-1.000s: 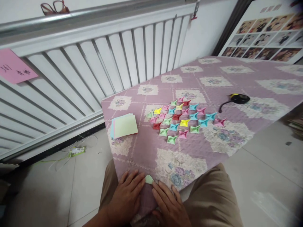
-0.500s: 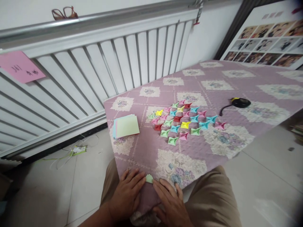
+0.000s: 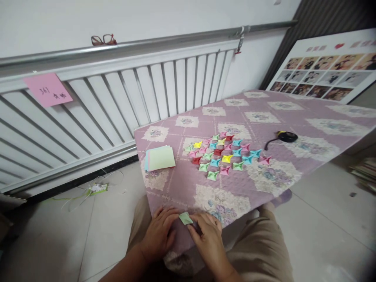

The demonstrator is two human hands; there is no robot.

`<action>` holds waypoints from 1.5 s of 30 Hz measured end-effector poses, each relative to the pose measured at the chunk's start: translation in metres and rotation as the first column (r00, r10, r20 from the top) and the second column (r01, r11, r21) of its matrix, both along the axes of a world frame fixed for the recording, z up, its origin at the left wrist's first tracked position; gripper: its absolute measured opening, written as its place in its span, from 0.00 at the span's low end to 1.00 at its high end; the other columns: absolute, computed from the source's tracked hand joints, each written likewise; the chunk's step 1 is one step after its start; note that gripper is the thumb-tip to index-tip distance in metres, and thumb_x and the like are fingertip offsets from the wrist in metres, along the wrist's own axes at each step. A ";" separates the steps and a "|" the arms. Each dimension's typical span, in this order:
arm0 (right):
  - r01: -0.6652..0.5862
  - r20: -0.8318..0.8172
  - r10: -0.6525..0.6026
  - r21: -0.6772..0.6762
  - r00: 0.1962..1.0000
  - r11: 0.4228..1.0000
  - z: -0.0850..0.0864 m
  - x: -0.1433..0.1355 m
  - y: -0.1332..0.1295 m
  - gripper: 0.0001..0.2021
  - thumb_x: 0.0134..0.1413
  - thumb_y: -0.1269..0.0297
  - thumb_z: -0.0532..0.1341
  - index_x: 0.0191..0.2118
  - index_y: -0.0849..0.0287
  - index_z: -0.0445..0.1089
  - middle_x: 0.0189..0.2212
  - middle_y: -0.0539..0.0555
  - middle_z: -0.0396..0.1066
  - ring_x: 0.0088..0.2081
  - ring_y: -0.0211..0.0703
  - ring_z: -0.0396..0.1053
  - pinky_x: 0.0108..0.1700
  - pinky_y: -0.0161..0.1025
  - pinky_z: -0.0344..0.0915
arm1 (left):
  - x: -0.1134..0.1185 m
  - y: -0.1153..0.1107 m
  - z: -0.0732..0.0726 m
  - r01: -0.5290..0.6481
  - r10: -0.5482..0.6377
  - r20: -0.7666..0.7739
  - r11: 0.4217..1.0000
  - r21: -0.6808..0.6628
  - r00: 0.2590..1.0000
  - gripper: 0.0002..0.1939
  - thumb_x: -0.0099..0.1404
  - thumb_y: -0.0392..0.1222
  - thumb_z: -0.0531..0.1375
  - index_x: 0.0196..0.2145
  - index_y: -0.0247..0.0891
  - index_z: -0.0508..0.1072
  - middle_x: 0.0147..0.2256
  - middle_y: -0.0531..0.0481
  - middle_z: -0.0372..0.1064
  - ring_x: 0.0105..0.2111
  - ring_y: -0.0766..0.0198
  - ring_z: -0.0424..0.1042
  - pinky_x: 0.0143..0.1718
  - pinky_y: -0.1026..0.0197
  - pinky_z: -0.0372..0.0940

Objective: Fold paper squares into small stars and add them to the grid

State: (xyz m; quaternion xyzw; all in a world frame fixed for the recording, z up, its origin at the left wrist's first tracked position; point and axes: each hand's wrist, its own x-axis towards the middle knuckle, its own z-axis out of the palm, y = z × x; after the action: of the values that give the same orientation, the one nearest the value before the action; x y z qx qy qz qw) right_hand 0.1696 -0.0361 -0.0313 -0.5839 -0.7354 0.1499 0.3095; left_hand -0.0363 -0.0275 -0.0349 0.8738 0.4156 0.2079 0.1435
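A small folded piece of light green paper (image 3: 186, 218) lies near the front edge of the table, between my hands. My right hand (image 3: 207, 231) pinches its right side between thumb and forefinger. My left hand (image 3: 162, 231) rests flat on the cloth, fingers stretched out, with the fingertips close to the paper's left corner; whether they touch it I cannot tell. Beyond, several small folded paper pieces (image 3: 226, 159) in green, pink, blue, yellow and red stand in slanting rows. To their left sits a stack of coloured paper sheets (image 3: 161, 158), pale green on top.
A black and yellow tape measure (image 3: 287, 136) lies on the floral tablecloth (image 3: 179, 188) at the right. Behind the table runs a white radiator (image 3: 173, 86) with a pink note (image 3: 48, 90). Glasses (image 3: 103, 40) rest on the pipe above. A photo board (image 3: 326, 70) leans at the back right.
The right hand has gone from lying flat beside the green paper to pinching it, and more of the paper's face now shows. The left hand stays nearly in place. The camera view has shifted.
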 end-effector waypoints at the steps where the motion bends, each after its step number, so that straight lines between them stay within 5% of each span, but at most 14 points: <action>1: 0.011 0.000 -0.011 0.003 1.000 1.000 0.001 -0.001 0.000 0.05 0.55 0.62 0.60 0.39 0.48 0.70 0.36 0.47 0.74 0.42 0.47 0.68 0.46 0.45 0.54 | 0.001 0.000 0.000 -0.013 0.013 0.011 1.000 -0.009 1.000 0.24 0.60 0.32 0.53 0.55 0.41 0.58 0.55 0.45 0.63 0.58 0.56 0.57 0.61 0.44 0.45; 10: 0.088 0.026 -0.089 0.020 0.996 0.996 0.001 -0.013 0.001 0.03 0.53 0.65 0.60 0.32 0.49 0.71 0.31 0.47 0.71 0.39 0.46 0.67 0.43 0.44 0.51 | 0.021 0.012 0.006 -0.275 0.292 0.097 0.948 -0.159 0.951 0.10 0.62 0.37 0.55 0.42 0.43 0.70 0.42 0.48 0.71 0.45 0.56 0.67 0.49 0.49 0.58; 17: 0.064 0.045 -0.070 0.122 0.997 0.990 -0.001 -0.010 0.002 0.06 0.56 0.65 0.57 0.32 0.50 0.71 0.30 0.49 0.71 0.37 0.45 0.67 0.42 0.43 0.53 | 0.032 0.019 0.014 -0.292 0.304 0.060 0.943 -0.159 0.951 0.04 0.60 0.37 0.60 0.31 0.44 0.74 0.35 0.52 0.71 0.40 0.58 0.67 0.44 0.53 0.56; 23: -0.003 0.052 -0.001 0.093 0.999 0.996 0.003 -0.007 0.006 0.07 0.56 0.67 0.57 0.36 0.50 0.71 0.31 0.49 0.71 0.37 0.45 0.67 0.42 0.43 0.53 | 0.032 0.018 0.011 -0.293 0.299 0.022 0.946 -0.137 0.954 0.03 0.61 0.37 0.60 0.31 0.43 0.74 0.34 0.54 0.70 0.40 0.59 0.66 0.43 0.55 0.55; 35: -0.057 -0.020 0.057 0.025 0.998 0.998 0.009 -0.005 0.010 0.11 0.59 0.63 0.54 0.26 0.54 0.67 0.25 0.47 0.68 0.33 0.41 0.67 0.40 0.41 0.54 | 0.029 0.019 0.012 -0.287 0.308 0.107 0.942 -0.172 0.945 0.07 0.62 0.34 0.58 0.28 0.41 0.73 0.31 0.54 0.71 0.38 0.60 0.67 0.43 0.56 0.56; 45: 0.012 -0.059 -0.011 0.019 0.998 1.000 0.011 -0.011 0.012 0.08 0.52 0.66 0.54 0.27 0.54 0.68 0.26 0.47 0.70 0.32 0.41 0.68 0.42 0.41 0.55 | 0.028 0.018 0.013 -0.295 0.321 0.133 0.938 -0.183 0.938 0.06 0.61 0.33 0.56 0.29 0.41 0.72 0.31 0.54 0.71 0.37 0.61 0.68 0.42 0.57 0.56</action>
State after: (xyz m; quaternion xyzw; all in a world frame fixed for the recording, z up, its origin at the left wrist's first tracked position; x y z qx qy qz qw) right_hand 0.1590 -0.0239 -0.0199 -0.5804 -0.7241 0.1579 0.3374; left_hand -0.0082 -0.0090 -0.0219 0.7635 0.5501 0.2636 0.2120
